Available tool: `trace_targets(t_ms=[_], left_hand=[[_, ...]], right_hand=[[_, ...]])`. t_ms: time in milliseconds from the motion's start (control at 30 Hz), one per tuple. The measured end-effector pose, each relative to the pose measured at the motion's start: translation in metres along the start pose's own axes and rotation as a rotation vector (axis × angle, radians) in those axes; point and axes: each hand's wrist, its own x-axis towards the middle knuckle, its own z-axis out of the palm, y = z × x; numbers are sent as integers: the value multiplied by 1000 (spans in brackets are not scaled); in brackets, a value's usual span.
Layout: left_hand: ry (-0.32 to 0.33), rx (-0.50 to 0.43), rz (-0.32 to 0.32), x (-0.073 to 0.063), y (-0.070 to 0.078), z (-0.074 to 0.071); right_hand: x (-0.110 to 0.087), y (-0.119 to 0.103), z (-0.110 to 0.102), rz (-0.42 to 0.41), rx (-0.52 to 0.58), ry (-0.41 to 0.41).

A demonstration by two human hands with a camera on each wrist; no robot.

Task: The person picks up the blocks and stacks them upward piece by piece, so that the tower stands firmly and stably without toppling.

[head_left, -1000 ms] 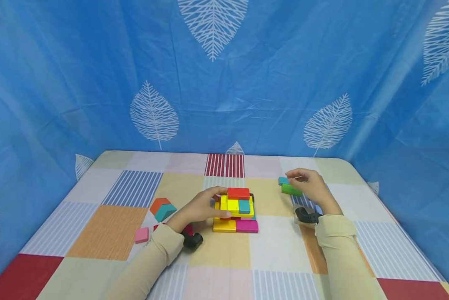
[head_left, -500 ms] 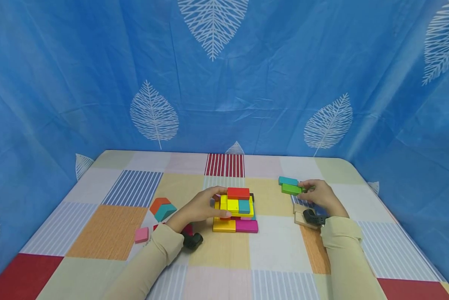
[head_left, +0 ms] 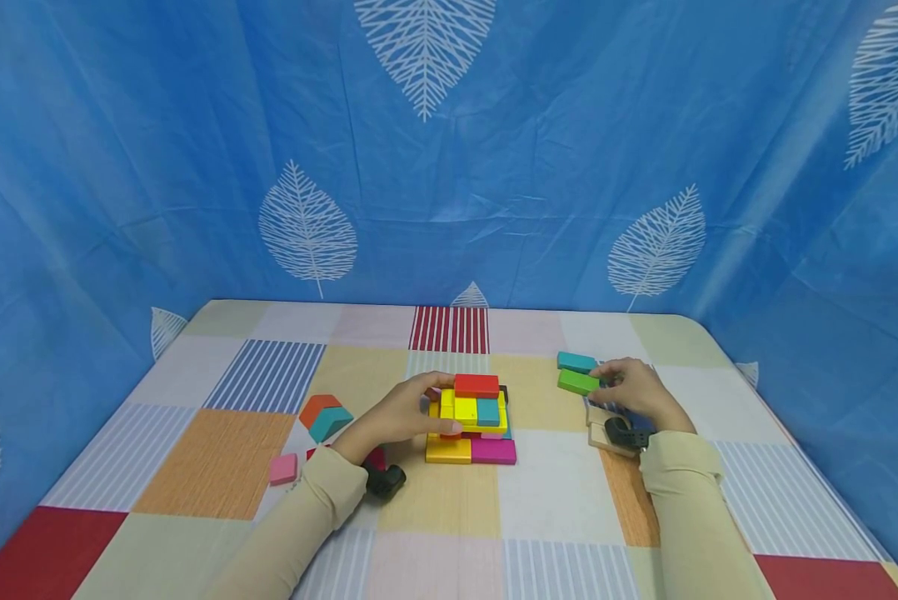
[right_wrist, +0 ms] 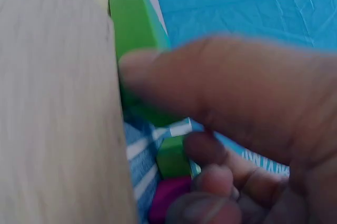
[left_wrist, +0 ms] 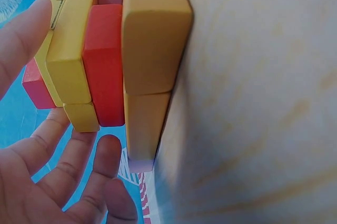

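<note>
Seen from the head view, mid-table: a stack (head_left: pixel 466 411) of coloured blks on patchwork cloth (head_left: pixel 437 504). At base, nr edge: yellow blk (head_left: pixel 448 452) beside magenta blk (head_left: pixel 493 452). On top: red blk (head_left: pixel 476 386) & small teal blk (head_left: pixel 488 413). Clasped round its left side by L hand (head_left: pixel 398 414), w/ thumb on nr side, fingers round far side.

Over to the right, well apart from the stack: green blk (head_left: pixel 578 382), pinched at its right end by R hand (head_left: pixel 639 390); thumb pad on it in R wrist view, opposing finger hidden there. Just behind it: teal bar (head_left: pixel 576 362).

In the way on the right: pale wood blks (head_left: pixel 605 440), nr R wrist & partly under black wrist cam; also filling the left of R wrist view. Past curled fingers there: 2nd green blk (right_wrist: pixel 171 158) & purple blk (right_wrist: pixel 167 199), both part-covered.

Left of the stack: red piece (head_left: pixel 376 459), mostly blocked by L wrist. Farther left: orange piece (head_left: pixel 318 409) touching teal piece (head_left: pixel 330 424); nearer, pink blk (head_left: pixel 284 470). Behind all: blue curtain (head_left: pixel 449 208) w/ white leaf prints.
</note>
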Motion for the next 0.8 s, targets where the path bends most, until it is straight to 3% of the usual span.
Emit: trace_targets(t_ms=[133, 267, 533, 800], left_hand=[[-2, 3, 7, 0, -1, 0], [3, 11, 17, 0, -1, 0], [11, 5, -4, 0, 0, 0], [7, 10, 5, 0, -1, 0]], right_hand=[[0, 0, -1, -34, 46, -2], [2, -5, -2, -122, 106, 13], [2, -30, -5, -229, 176, 42], [-3, -53, -2, -348, 270, 5]])
